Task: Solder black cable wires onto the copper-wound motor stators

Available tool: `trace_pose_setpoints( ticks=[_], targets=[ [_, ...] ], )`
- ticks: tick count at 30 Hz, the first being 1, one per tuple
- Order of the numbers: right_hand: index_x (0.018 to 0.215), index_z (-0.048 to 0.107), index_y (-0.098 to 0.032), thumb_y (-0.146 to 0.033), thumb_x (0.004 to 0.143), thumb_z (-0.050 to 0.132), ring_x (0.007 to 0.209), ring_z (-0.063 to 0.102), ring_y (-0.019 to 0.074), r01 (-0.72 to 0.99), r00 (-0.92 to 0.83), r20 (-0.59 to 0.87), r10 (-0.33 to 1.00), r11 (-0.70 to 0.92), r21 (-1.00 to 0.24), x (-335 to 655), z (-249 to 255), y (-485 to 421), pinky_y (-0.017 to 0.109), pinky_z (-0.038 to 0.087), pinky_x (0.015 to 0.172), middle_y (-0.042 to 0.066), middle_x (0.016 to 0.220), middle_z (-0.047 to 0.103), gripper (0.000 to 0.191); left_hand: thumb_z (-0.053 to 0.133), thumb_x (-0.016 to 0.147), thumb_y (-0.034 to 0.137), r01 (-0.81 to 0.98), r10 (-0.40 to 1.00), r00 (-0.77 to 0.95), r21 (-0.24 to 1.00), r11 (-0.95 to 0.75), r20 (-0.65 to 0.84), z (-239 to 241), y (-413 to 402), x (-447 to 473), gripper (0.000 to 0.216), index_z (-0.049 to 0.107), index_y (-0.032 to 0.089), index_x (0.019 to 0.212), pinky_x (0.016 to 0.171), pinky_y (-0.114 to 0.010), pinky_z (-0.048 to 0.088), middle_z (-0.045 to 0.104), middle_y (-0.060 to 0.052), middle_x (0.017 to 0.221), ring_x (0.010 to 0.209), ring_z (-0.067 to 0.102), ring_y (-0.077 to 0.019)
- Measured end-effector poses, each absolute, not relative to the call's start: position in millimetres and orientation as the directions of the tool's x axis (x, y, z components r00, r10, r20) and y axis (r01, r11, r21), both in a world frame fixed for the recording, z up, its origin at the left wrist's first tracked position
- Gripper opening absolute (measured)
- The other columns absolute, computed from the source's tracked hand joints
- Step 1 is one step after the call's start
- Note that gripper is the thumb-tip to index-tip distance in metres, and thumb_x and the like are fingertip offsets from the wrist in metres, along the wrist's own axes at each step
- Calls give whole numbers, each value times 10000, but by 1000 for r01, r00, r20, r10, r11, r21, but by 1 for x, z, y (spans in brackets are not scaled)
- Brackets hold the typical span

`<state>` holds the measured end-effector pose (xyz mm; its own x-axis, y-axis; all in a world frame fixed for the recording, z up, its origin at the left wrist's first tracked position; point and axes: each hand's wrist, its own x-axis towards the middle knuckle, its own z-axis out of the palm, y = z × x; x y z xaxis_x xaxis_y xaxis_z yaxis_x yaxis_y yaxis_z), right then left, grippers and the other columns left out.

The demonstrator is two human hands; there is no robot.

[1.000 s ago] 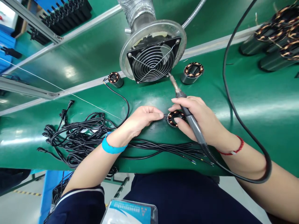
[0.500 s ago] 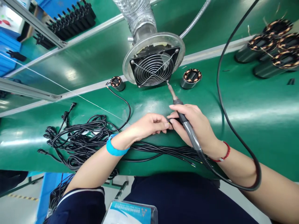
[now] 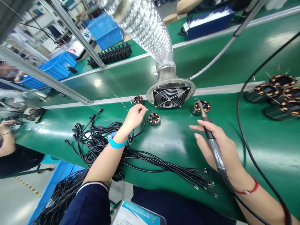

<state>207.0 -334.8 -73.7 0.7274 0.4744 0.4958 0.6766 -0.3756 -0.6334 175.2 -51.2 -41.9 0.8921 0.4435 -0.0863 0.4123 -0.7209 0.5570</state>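
Observation:
My left hand [image 3: 136, 116], with a blue wristband, is pinched on a thin wire that runs to a small copper-wound stator [image 3: 154, 118] lying on the green belt [image 3: 234, 137] in front of the fume fan [image 3: 170, 96]. My right hand [image 3: 217, 145] carries a soldering iron [image 3: 209, 136] between thumb and palm, its tip pointing up toward a second stator [image 3: 201, 107]; the other fingers are stretched out. A bundle of black cables [image 3: 103, 140] lies under my left forearm, its stripped ends [image 3: 203, 181] fanning to the right.
A silver extraction hose [image 3: 145, 28] rises from the fan. A third stator [image 3: 137, 100] sits left of the fan and several larger stators [image 3: 278, 93] stand at the far right. Another person's arm [image 3: 7, 137] is at the left edge. Blue crates [image 3: 105, 29] stand beyond the belt.
My view has lifted and pulled back. My left hand has carried the stator by its wire away toward the fan, and my right hand has let go of it and opened, keeping the iron.

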Motion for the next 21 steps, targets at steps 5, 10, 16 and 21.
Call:
trace_pose_setpoints(
  ticks=[5, 10, 16, 21],
  targets=[
    [1263, 517, -201, -227, 921, 534, 918, 701, 207, 740, 662, 551, 508, -327, -588, 204, -68, -337, 339, 563, 804, 62, 992, 738, 343, 484, 922, 334, 549, 549, 831, 292, -783, -88, -35, -25, 193, 444, 488, 161, 1331, 876, -309, 475, 679, -101, 1133, 1028, 635, -206],
    [1222, 520, -190, -248, 947, 497, 883, 694, 193, 795, 597, 593, 540, -300, -527, 203, -64, -338, 311, 554, 768, 67, 975, 735, 282, 619, 827, 396, 591, 561, 799, 108, -800, -217, -31, -18, 217, 394, 661, 192, 1161, 842, -347, 508, 720, -124, 1107, 1035, 667, -290],
    [1187, 528, -185, -284, 978, 443, 795, 697, 146, 837, 544, 634, 549, -307, -453, 209, -63, -337, 258, 547, 726, 42, 917, 735, 246, 667, 789, 305, 522, 498, 844, 90, -848, -201, -19, -8, 255, 249, 738, 218, 1012, 826, -281, 516, 746, -77, 1054, 1010, 680, -239],
    [1188, 534, -202, -326, 984, 421, 779, 713, 154, 852, 523, 660, 540, -333, -403, 217, -70, -336, 257, 569, 697, 35, 896, 736, 265, 606, 857, 317, 472, 461, 881, 119, -873, -109, -19, -7, 304, 287, 699, 221, 1112, 888, -305, 510, 709, -90, 1170, 1099, 646, -236]
  ],
)
